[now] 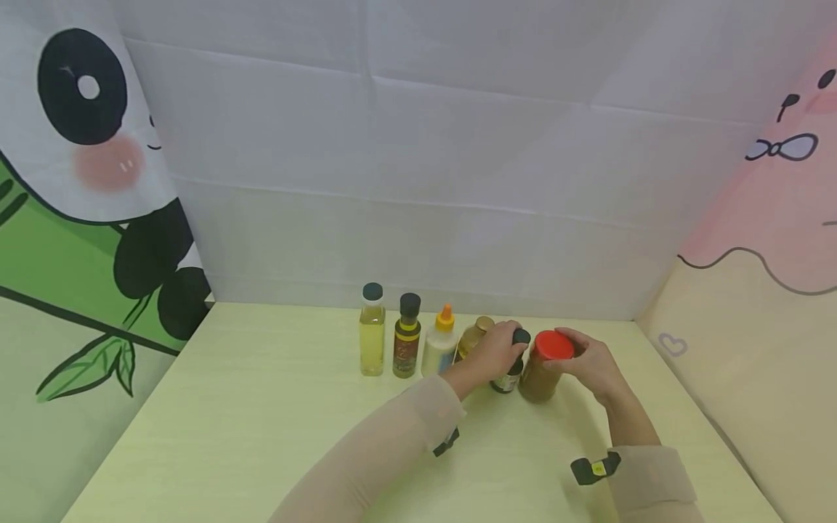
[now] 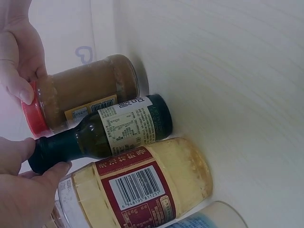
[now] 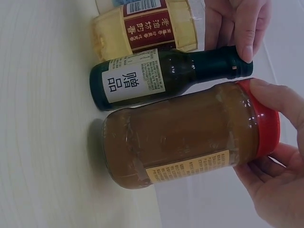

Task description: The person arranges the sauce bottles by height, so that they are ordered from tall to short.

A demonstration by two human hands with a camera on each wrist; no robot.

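My left hand pinches the neck of a small dark green glass bottle just below its top, between thumb and fingers. Beside it, my right hand grips the red lid of a jar of brown paste, thumb on the near side. Bottle and jar are side by side at the right end of a row on the table. A yellow oil bottle with a dark red barcode label sits close on the green bottle's other side; in the head view my left hand partly covers it.
Further left in the row are a white squeeze bottle with an orange tip, a dark sauce bottle and a clear bottle of pale yellow liquid. The pale table meets a white cloth wall behind; printed cloths flank both sides.
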